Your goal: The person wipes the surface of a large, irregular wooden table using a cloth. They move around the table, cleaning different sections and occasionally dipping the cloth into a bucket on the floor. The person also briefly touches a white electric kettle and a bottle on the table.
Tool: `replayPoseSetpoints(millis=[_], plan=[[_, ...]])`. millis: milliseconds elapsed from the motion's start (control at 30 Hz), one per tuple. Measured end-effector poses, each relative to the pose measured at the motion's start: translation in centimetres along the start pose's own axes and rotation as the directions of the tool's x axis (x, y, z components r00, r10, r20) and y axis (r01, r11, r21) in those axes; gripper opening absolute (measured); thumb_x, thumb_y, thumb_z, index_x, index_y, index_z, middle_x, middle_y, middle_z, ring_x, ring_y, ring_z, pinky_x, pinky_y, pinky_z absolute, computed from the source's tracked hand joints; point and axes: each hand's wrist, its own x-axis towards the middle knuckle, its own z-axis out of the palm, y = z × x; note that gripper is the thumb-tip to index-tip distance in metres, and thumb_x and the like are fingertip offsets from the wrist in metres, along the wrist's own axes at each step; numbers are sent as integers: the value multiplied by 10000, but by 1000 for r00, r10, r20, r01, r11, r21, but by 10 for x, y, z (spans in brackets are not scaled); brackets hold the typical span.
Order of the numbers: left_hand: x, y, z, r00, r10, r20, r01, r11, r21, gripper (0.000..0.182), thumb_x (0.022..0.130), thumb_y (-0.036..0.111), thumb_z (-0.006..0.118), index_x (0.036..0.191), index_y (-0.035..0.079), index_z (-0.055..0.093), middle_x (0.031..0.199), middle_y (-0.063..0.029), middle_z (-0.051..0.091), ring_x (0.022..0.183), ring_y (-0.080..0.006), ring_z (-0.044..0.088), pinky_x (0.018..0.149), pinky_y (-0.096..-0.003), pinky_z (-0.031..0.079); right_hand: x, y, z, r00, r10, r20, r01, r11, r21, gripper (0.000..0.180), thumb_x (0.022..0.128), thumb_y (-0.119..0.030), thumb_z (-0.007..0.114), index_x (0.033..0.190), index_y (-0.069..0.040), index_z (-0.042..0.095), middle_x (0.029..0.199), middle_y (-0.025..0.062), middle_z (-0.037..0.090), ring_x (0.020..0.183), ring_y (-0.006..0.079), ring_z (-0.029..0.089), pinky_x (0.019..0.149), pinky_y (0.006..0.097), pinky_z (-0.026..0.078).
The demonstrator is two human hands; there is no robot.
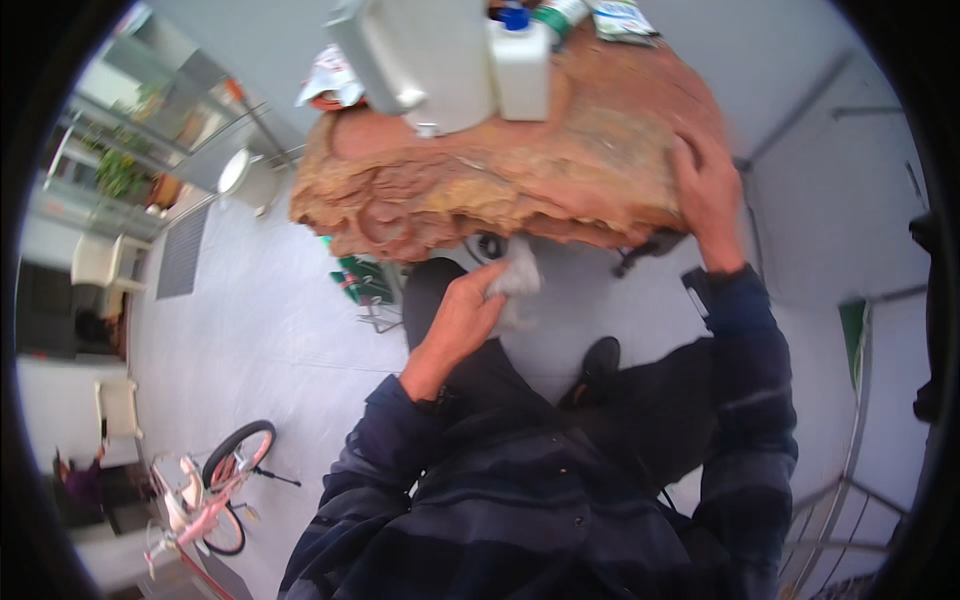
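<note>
In my left hand (463, 315) is a crumpled, blurred white cloth or tissue (519, 274), pinched between thumb and fingers just below the front edge of a slab. This rough, reddish-brown slab (600, 157), stone or wood, has a jagged front face. My right hand (705, 195) lies over its right end, thumb spread from the fingers, with nothing seen in it; the fingertips are partly hidden. On top stand a large whitish plastic jug (442, 67) with a handle and a white bottle (520, 71) with a blue cap.
Beside the bottle lie a green-and-white container (559, 19) and a printed packet (624, 21); a crumpled wrapper (334, 79) is left of the jug. A green item (365, 279) sits under the slab's left end. Further left are a white bucket (244, 176), plastic chairs (112, 261) and a pink bicycle (206, 506).
</note>
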Motion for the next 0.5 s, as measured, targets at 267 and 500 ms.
replayPoseSetpoints(millis=[267, 500], plan=[[-10, 7, 11, 973, -147, 176, 188, 952, -242, 260, 1045, 135, 681, 1277, 20, 699, 1093, -14, 728, 974, -88, 654, 869, -284, 546, -3, -30, -21, 997, -66, 48, 56, 981, 185, 326, 921, -236, 751, 1186, -45, 749, 1219, 148, 738, 1184, 350, 653, 1036, 430, 517], [-10, 11, 21, 968, -226, 105, 210, 514, -832, 431, 1049, 136, 649, 1435, -32, 556, 1311, -95, 673, 1153, -162, 650, 1014, -331, 514, -135, -121, -26, 765, -316, 561, 100, 919, 381, 623, 881, -280, 833, 1423, -63, 616, 1464, 168, 588, 1338, 390, 571, 1118, 451, 493]])
